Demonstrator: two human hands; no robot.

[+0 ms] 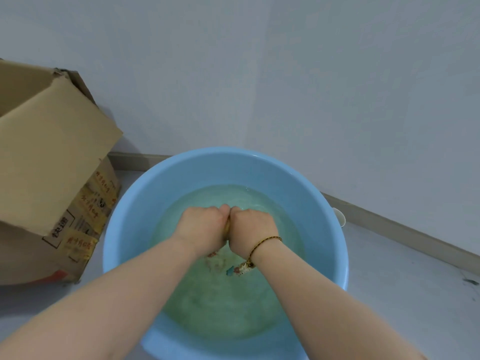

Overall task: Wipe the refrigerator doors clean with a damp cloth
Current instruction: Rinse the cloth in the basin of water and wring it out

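Pale blue plastic basin (pixel 124 229), round, smooth, glossy wall, sits on the grey floor (pixel 405 294) and holds shallow greenish water (pixel 220 307), slightly cloudy, rippled. Both hands are over the middle of it, knuckles pressed together. Left hand (pixel 201 228) and right hand (pixel 253 231) are each curled into a fist, fingers tight around the cloth (pixel 227 228); only a thin yellowish strip of it shows in the seam between the fists, and a patterned bit seems to trail into the water just below the fingers, blurred. Looks like wringing or scrubbing the cloth, can't tell which.

Progress: early or between passes. Cloth is being wetted; no refrigerator in view, so no sign any door is wiped. Left to do, as I judge: squeeze out, carry it to the doors, wipe.

Right wrist has a thin braided cord bracelet (pixel 265 242) with small beads hanging near the water. Well left of the fingers: an open cardboard box (pixel 52 165), matte brown, creased flaps, printed tape. Beyond the fingers: plain matte wall (pixel 285 74), grey baseboard (pixel 389 224) along the floor.
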